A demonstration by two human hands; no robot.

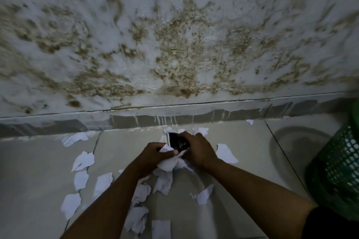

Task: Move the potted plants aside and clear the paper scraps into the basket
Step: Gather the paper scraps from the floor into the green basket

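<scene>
I see both hands low over floor [38,161]: left hand [153,154] & right hand [196,148] each clutch bunched paper scraps [169,163]; green basket [338,170] sits to the right.

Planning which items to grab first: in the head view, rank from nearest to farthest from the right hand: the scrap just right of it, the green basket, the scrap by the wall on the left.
From the right hand:
1. Scrap just right, beside the hand.
2. Scrap by the wall, far left.
3. Green basket, right edge.
</scene>
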